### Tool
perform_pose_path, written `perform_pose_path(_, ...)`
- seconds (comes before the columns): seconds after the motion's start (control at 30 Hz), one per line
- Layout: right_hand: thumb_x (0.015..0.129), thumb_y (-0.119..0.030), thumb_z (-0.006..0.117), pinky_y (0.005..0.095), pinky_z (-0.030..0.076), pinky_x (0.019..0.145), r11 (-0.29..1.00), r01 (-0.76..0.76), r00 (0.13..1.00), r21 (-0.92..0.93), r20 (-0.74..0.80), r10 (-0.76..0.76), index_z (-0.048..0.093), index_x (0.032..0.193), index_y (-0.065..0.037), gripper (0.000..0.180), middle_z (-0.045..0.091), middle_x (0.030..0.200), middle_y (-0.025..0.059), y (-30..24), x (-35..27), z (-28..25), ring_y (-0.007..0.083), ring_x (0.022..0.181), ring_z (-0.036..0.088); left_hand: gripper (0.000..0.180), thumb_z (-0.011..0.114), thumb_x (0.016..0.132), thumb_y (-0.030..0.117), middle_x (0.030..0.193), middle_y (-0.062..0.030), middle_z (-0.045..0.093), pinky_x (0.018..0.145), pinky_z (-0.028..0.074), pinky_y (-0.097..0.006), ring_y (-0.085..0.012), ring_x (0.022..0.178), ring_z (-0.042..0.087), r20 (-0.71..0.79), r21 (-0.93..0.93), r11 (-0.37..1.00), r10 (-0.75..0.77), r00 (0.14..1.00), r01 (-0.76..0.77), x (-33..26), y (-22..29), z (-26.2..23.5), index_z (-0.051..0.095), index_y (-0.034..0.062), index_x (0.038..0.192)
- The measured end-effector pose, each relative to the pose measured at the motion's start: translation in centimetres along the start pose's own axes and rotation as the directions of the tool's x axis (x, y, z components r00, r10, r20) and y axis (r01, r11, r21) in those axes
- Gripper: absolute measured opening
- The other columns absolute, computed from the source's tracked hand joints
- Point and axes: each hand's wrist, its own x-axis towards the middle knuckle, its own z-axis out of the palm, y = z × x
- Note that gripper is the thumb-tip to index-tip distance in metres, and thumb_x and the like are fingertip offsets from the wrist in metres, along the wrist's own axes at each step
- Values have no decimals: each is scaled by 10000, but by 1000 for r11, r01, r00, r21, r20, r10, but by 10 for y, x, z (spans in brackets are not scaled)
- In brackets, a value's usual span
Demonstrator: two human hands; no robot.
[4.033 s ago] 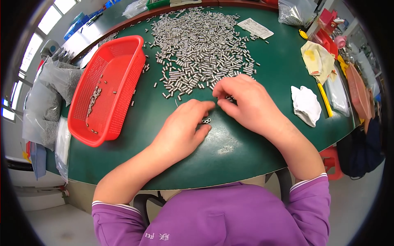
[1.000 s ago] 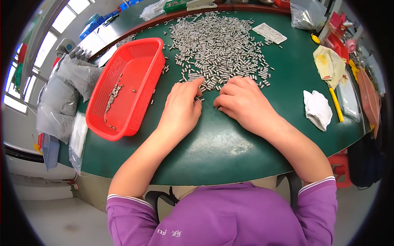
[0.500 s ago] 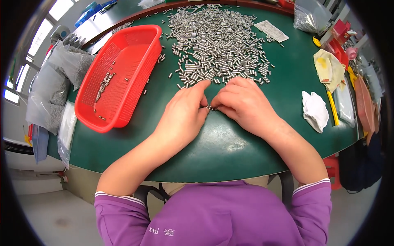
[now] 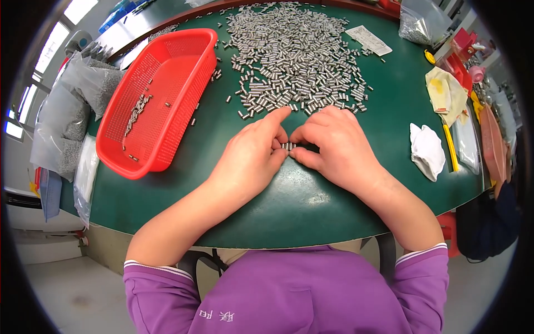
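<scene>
Both hands lie palm-down on the table (image 4: pixel 311 206), fingertips meeting. The left hand (image 4: pixel 250 158) and right hand (image 4: pixel 339 147) pinch a short row of pins (image 4: pixel 288 146) between them, just below the pile (image 4: pixel 295 55).

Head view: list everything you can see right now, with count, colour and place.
Metal pins: too many to count, silver, heaped on the far middle of the table.
Pin row: a few, silver, pinched between both hands' fingertips.
Basket: one, red mesh, left of the heap, a few pins inside.
Table: one, green top.
Plastic bags: several, clear with grey contents, at the left edge.
White cloth: one, crumpled, right side.
Yellow cloth: one, far right.
Paper slip: one, white, beyond the heap.
Left hand: bare, at the pin row.
Right hand: bare, at the pin row.
</scene>
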Motion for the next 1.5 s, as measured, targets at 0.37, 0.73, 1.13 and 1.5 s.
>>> perform_pose_path(0.37, 758, -203, 769, 411, 420, 872, 999, -34, 999, 39, -13, 34, 722, 883, -124, 155, 616, 866, 17, 2, -2, 2, 247, 956, 564, 574, 657, 821, -25, 958, -120, 656, 768, 548, -349, -225, 833, 663, 15, -116, 991, -72, 997, 73, 0, 3, -3, 480, -13, 1366)
perform_pose_path(0.73, 702, -121, 794, 384, 432, 856, 993, -37, 999, 108, 12, 36, 651, 856, -111, 210, 615, 833, 8, -1, -2, -1, 233, 890, 579, 541, 686, 796, -23, 930, -93, 623, 818, 533, -352, -226, 884, 624, 37, -58, 997, -46, 998, 48, -2, 6, -1, 525, -2, 1312)
perform_pose_path(1.13, 708, -146, 805, 381, 430, 850, 993, -58, 997, 98, 60, 52, 668, 876, -123, 219, 616, 828, 9, 0, -3, -8, 229, 884, 583, 571, 706, 802, -35, 959, -33, 588, 772, 503, -272, -134, 844, 565, 50, -26, 1000, -10, 999, 11, -4, 2, -2, 532, 37, 1340)
perform_pose_path(1.5, 726, -161, 786, 398, 426, 851, 991, -53, 997, 121, 60, 46, 676, 860, -123, 177, 621, 842, 18, 1, -2, -6, 247, 910, 578, 573, 699, 806, -48, 960, -45, 604, 791, 513, -280, -144, 849, 585, 60, -47, 999, -16, 998, 19, -5, 2, -2, 527, 34, 1347)
